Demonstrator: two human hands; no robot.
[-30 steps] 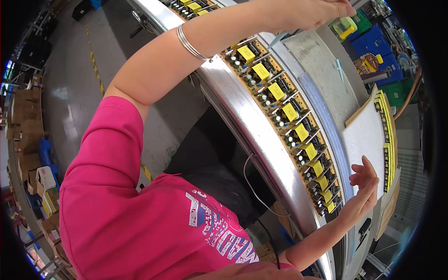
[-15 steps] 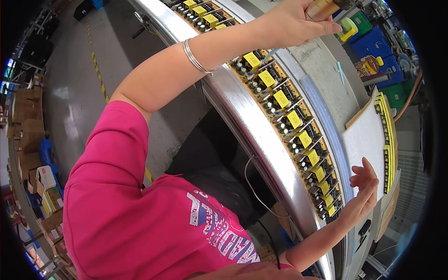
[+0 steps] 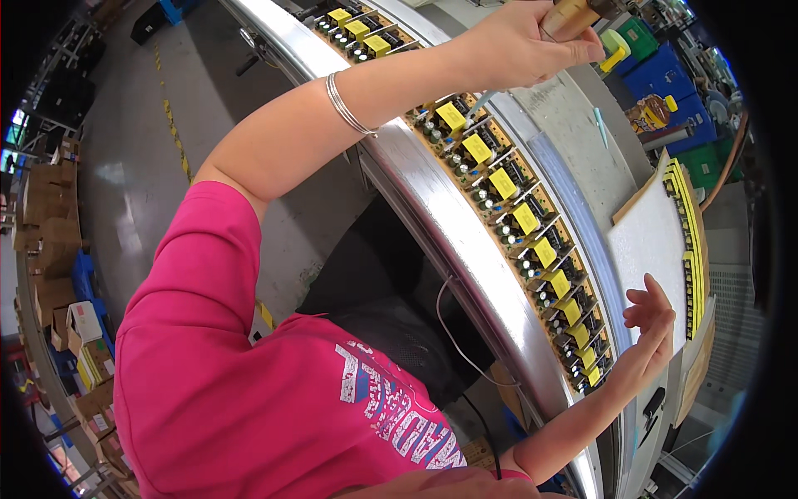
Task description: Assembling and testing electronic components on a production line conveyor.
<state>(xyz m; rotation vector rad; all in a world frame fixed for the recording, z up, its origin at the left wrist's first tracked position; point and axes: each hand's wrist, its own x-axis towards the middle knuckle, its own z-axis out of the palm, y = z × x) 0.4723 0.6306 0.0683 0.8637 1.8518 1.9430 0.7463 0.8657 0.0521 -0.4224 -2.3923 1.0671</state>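
My left hand (image 3: 528, 50) is wrapped round an amber cylinder (image 3: 569, 18) with a dark top, which looks like a glue syringe. A thin light-blue nozzle (image 3: 481, 101) shows below that hand, its tip over a row of circuit boards (image 3: 502, 184). Each board carries a yellow block, black parts and small round capacitors. My left forearm covers part of the row. Farther right, my right hand (image 3: 648, 328) is empty, fingers loosely bent and apart, above the edge of a white foam sheet (image 3: 648, 237) and beside the near end of the boards.
A metal rail (image 3: 465, 241) runs along the boards' near side. Behind them lie a clear plastic strip (image 3: 573, 195) and a loose light-blue nozzle (image 3: 600, 127). More yellow-topped boards (image 3: 692, 258) stand past the foam. Blue bins (image 3: 661, 79) and a yellow-capped bottle (image 3: 651, 114) stand beyond.
The row of boards has slid slightly toward the lower right, under my left arm. Both hands keep nearly the same pose, the left still holding the amber syringe.
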